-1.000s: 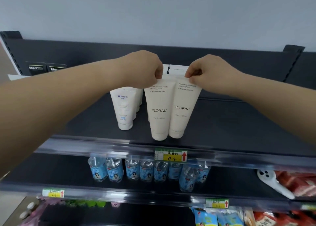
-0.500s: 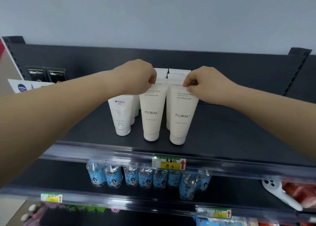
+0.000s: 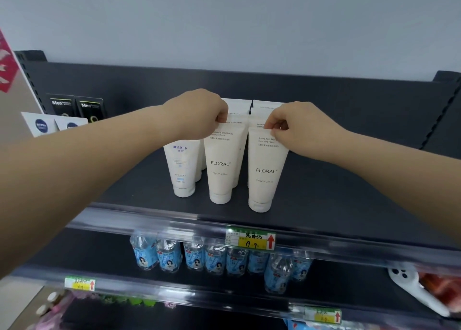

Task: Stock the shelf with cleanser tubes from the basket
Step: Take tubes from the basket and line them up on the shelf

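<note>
A second ago the two cream tubes stood pressed together near the front lip; now there is a clear gap between them and they sit further back. The left grip (image 3: 199, 115) pinches the flat top seam of the left FLORAL tube (image 3: 220, 165), fingers curled tight. The right grip (image 3: 296, 127) nips the seam of the right FLORAL tube (image 3: 265, 172) between thumb and forefinger. Both tubes stand cap-down on the dark top shelf (image 3: 349, 192), each fronting a row of like tubes.

Just left stands a white MANTING tube (image 3: 180, 167). Behind is a plain pale wall (image 3: 224, 25). At far left are NIVEA packs (image 3: 41, 125) and black "Men" packs (image 3: 74, 106).

The tubes read "Amino Acid Skin Beauty Cleansing Foam". A yellow price tag (image 3: 250, 238) with a red arrow hangs on the shelf edge, above blue-labelled water bottles (image 3: 214, 257).
</note>
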Available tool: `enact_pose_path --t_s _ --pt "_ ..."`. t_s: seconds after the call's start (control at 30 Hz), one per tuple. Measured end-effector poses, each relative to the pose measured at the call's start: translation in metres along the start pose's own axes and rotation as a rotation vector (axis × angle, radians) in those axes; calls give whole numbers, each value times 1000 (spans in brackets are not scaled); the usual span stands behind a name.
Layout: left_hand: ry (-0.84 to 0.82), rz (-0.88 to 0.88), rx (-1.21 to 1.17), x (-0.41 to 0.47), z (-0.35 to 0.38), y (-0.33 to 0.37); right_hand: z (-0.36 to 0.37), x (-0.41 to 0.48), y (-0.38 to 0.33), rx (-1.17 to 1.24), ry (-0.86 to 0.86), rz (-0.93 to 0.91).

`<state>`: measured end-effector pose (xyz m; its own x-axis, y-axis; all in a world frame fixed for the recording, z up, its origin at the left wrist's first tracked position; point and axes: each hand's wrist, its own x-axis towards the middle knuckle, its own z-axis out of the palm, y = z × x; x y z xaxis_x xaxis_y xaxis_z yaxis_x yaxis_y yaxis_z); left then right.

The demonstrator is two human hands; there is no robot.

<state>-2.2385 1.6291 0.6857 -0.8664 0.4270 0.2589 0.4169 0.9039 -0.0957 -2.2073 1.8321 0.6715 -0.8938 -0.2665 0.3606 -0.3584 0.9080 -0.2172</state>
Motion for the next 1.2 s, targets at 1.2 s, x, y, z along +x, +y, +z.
enact_pose_path --t_s 1.2 --pt "120 -292 119 -186 15 -94 75 -5 -180 22 -7 -432"
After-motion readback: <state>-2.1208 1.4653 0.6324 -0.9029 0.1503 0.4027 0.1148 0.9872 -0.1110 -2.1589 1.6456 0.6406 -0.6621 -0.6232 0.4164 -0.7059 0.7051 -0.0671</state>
